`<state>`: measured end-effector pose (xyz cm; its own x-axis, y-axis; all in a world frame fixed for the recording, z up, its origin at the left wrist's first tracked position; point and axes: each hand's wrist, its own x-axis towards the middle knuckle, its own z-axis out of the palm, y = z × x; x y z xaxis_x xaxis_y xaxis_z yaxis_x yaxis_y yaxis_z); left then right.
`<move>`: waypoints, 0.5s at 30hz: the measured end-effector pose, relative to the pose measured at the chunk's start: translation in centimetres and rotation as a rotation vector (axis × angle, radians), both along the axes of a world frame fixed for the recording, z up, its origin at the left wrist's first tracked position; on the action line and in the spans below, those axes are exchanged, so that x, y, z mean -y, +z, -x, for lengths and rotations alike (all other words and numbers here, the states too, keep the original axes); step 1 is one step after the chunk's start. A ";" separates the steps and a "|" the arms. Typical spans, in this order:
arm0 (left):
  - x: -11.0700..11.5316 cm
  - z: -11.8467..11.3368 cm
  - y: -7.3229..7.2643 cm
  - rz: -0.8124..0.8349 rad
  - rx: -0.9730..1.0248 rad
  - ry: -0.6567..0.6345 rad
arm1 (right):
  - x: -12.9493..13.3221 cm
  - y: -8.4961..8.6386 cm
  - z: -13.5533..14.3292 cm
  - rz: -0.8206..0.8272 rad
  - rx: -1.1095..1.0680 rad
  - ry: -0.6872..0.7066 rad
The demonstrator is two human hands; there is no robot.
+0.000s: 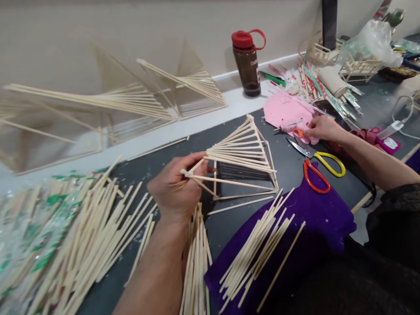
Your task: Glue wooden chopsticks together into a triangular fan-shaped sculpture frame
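My left hand is closed around the near end of a frame of pale wooden sticks, whose thin sticks fan out to the right. At the far right, my right hand has its fingers curled around the rear of what looks like a small glue gun, its metal tip pointing left and an orange part showing by the fingertips. Under it lies a pink sheet. Scissors with one red and one yellow handle lie open just below that hand.
Loose sticks rest on a purple cloth. Wrapped stick packs and more sticks fill the left. Finished-looking stick frames stand along the wall. A dark bottle with a red lid and a green cutter are at the back.
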<state>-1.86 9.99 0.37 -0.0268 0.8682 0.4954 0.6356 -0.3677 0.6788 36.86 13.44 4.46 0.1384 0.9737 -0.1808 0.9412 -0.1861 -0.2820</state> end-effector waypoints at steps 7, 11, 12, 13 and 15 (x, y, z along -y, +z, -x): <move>0.1 -0.7 0.9 -0.108 0.009 -0.017 | 4.0 2.4 -0.3 -0.339 -0.893 -0.219; 0.0 -0.7 0.9 -0.109 0.022 -0.012 | 7.2 3.6 0.0 -0.272 -1.213 -0.099; 0.0 -0.8 0.9 -0.112 0.028 -0.013 | 7.9 3.7 0.0 -0.207 -1.256 -0.075; 0.0 -0.8 0.9 -0.120 0.029 -0.015 | 8.7 3.8 0.2 -0.163 -1.282 -0.062; 0.0 -0.8 1.0 -0.148 0.022 -0.030 | 10.0 3.8 0.4 -0.112 -1.301 -0.055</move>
